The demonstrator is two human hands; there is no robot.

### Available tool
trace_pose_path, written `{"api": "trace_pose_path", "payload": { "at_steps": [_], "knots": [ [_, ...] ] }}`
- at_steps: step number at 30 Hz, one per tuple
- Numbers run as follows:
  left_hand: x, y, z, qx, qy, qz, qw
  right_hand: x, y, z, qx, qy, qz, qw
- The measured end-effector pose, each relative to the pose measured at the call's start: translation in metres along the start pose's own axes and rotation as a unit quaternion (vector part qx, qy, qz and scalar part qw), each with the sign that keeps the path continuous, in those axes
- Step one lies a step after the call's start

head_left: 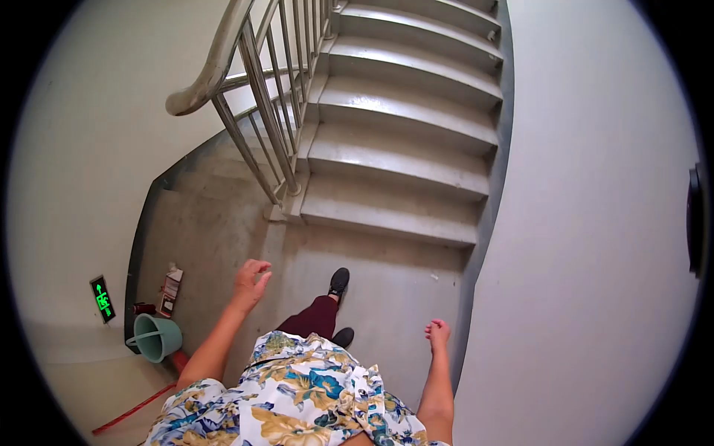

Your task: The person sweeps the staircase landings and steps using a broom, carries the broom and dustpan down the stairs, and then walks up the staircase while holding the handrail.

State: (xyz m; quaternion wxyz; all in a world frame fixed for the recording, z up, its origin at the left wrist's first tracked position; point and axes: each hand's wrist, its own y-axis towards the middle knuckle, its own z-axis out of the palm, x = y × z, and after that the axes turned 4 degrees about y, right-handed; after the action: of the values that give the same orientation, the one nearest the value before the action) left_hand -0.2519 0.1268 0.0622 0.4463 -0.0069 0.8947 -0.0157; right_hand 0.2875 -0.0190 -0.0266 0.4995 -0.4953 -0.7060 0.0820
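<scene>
My left hand [251, 282] hangs in the air over the landing floor, holding nothing; its fingers bend loosely and the thumb stands apart from them. On the other side, my right hand [438, 333] is closed with curled fingers, near the right wall, and nothing shows in it. Between the hands are my legs in dark red trousers [312, 318] and two black shoes [339, 281], one ahead of the other. Neither hand touches the metal handrail [212, 70], which ends ahead and to the left.
Grey stairs [394, 160] rise straight ahead, with metal balusters on their left. By the left wall are a green bucket [169, 336], a carton [170, 290] and a red pole [134, 409]. A lit green exit sign [103, 299] is on that wall. A white wall [580, 223] bounds the right.
</scene>
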Motion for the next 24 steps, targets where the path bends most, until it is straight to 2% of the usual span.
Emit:
{"api": "trace_pose_path", "payload": {
  "at_steps": [1,3,5,7,8,9,10,13,15,18,22,23,24],
  "knots": [
    [-0.01,0.007,-0.01,-0.029,0.007,0.011,1.0,0.002,-0.001,0.011,-0.001,0.001,-0.006,1.0],
    [-0.05,0.038,-0.03,-0.07,0.049,0.046,0.995,0.005,0.003,0.031,0.097,-0.093,-0.003,0.991],
    [-0.089,0.057,-0.059,-0.12,0.141,0.111,0.976,-0.039,-0.002,0.048,0.184,-0.174,-0.023,0.967],
    [-0.111,0.078,-0.071,-0.19,0.175,0.19,0.947,-0.062,-0.013,0.06,0.166,-0.163,-0.034,0.972],
    [-0.126,0.085,-0.074,-0.231,0.182,0.223,0.93,-0.059,-0.012,0.061,0.174,-0.132,-0.006,0.976],
    [-0.138,0.093,-0.072,-0.263,0.165,0.255,0.916,-0.053,-0.007,0.056,0.183,-0.101,0.021,0.978],
    [-0.151,0.105,-0.073,-0.296,0.148,0.287,0.899,-0.05,0.008,0.045,0.179,-0.102,0.004,0.978],
    [-0.22,0.152,-0.125,-0.363,0.257,0.399,0.802,-0.06,-0.025,0.012,0.118,-0.076,0.069,0.988],
    [-0.267,0.2,-0.161,-0.394,0.313,0.376,0.778,-0.043,-0.034,-0.002,0.053,-0.023,0.116,0.992],
    [-0.306,0.257,-0.197,-0.426,0.361,0.374,0.74,-0.025,-0.054,-0.017,0.062,-0.039,0.15,0.986],
    [-0.299,0.29,-0.236,-0.48,0.484,0.361,0.636,-0.055,-0.075,-0.014,0.08,-0.019,0.184,0.979],
    [-0.292,0.296,-0.249,-0.495,0.52,0.345,0.604,-0.055,-0.085,-0.011,0.077,-0.015,0.189,0.979],
    [-0.28,0.303,-0.265,-0.504,0.559,0.281,0.595,-0.046,-0.098,-0.008,0.088,-0.089,0.157,0.98]
  ]
}}
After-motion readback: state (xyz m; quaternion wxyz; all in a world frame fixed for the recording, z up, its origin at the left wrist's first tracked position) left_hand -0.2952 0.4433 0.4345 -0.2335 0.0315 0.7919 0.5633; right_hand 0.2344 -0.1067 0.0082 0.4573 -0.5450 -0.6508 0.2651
